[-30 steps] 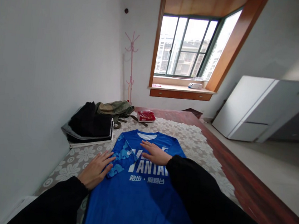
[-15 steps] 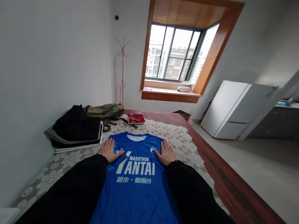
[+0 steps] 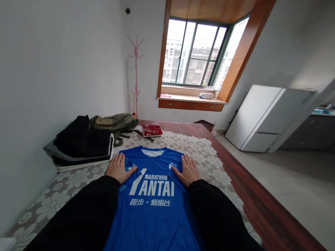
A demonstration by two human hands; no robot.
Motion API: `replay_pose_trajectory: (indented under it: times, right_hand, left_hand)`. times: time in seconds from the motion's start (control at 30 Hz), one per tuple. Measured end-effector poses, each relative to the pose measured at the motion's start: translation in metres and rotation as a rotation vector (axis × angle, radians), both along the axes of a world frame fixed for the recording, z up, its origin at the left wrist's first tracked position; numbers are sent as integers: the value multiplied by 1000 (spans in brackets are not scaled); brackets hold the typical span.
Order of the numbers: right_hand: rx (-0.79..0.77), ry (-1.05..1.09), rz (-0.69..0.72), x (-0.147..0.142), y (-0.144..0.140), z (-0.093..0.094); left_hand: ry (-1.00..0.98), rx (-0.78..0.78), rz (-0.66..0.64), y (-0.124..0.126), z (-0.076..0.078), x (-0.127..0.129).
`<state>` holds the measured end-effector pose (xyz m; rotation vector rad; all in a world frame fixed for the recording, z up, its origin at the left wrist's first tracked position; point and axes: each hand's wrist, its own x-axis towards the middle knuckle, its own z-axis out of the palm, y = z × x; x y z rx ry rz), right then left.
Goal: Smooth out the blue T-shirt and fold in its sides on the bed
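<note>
Two hands, left hand [image 3: 118,167] and right hand [image 3: 188,169], fingers flat, gripping nothing, pressing blue shirt [image 3: 155,204]; folded sleeve likely springing open if released.

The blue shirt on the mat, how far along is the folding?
Early on. The blue shirt lies flat, print side up, on the flowered mat. The sleeve under the left hand is already turned in over the chest. The right hand lies flat on the other shoulder, and that side looks not yet folded in. The long lower body of the shirt is not folded up at all.
</note>
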<state>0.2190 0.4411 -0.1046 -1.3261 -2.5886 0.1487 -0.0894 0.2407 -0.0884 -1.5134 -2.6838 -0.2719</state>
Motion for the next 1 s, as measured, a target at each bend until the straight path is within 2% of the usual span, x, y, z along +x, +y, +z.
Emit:
replay_pose_trajectory:
  times: [0.13,0.3,0.53,0.73,1.0]
  right_hand:
    - [-46,-29,8,0,-2,2]
    - [-95,-56,-39,-2,-3,3]
    - [102,88,24,0,-3,7]
    - [-76,-55,-10,-1,-6,1]
    - [-99,-83,-1,-1,-8,7]
  left_hand:
    - [-12,-5,-37,2,-2,-1]
    - [-10,15,-9,1,-5,0]
    - [-55,-26,-60,-3,4,11]
    - [-57,-30,-45,-3,0,14]
    - [-63,-35,-41,-2,3,13]
